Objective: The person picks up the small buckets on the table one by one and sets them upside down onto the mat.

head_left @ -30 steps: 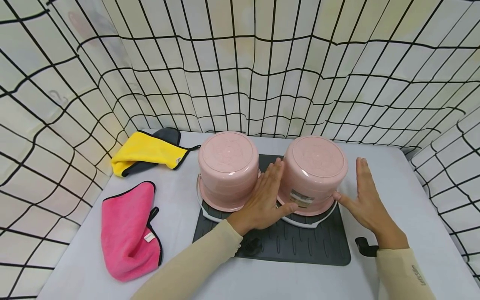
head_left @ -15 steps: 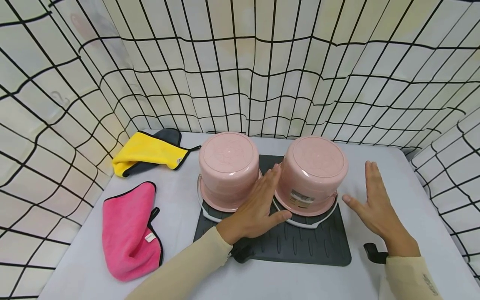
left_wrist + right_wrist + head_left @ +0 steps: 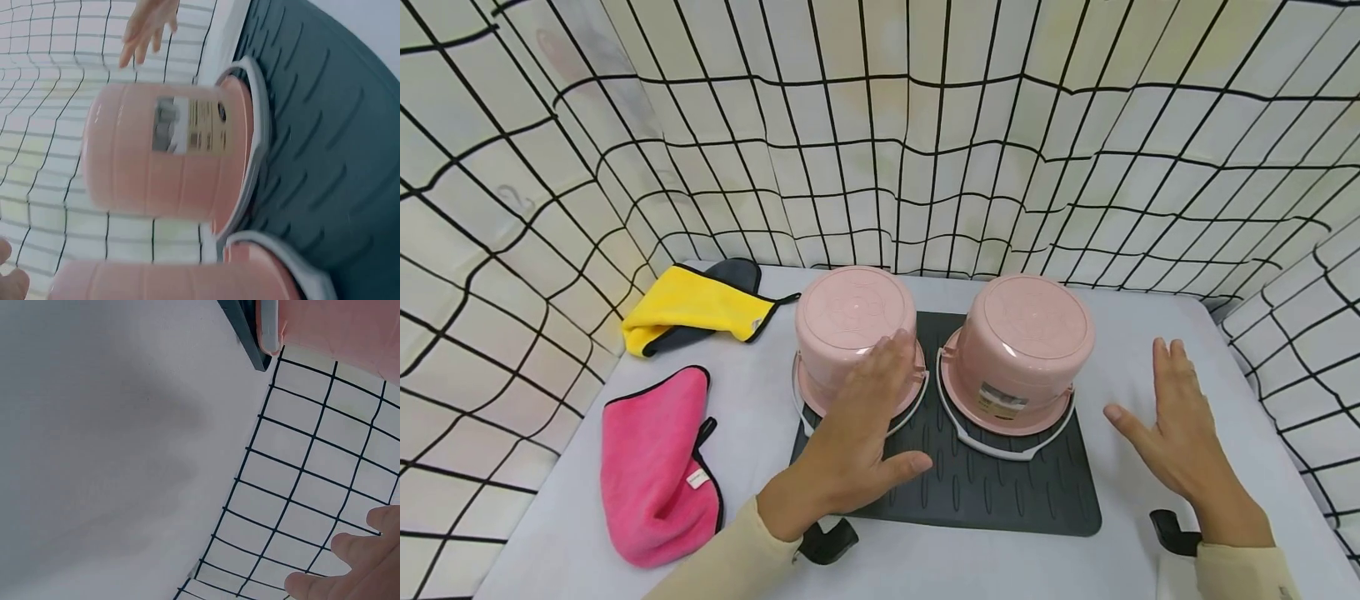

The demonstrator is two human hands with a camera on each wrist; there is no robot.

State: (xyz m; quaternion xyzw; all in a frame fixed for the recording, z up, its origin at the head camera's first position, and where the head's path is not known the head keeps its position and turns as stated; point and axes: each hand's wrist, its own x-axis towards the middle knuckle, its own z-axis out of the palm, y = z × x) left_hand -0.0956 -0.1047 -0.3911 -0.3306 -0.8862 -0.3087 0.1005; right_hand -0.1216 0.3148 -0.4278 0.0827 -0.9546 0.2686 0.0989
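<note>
Two pink buckets stand upside down side by side on a dark grey ridged mat point(image 3: 985, 492). The right bucket point(image 3: 1030, 333) carries a printed label point(image 3: 190, 125) and has its white handle point(image 3: 1000, 450) lying on the mat around its rim. My left hand point(image 3: 850, 433), fingers straight, overlaps the front of the left bucket point(image 3: 850, 308) in the head view and hides part of its rim. To the right of the mat, my right hand point(image 3: 1183, 425) is held with straight fingers and thumb spread, apart from the right bucket, holding nothing.
A pink cloth point(image 3: 658, 467) with black edging lies on the white table point(image 3: 970, 567) at the left. Behind it is a yellow and grey cloth point(image 3: 707, 304). Black wire grid point(image 3: 910, 150) walls stand at the back and both sides.
My left hand has moved left and toward me, from between the buckets to in front of the left one. My right hand has drawn away from the right bucket, rightward and nearer.
</note>
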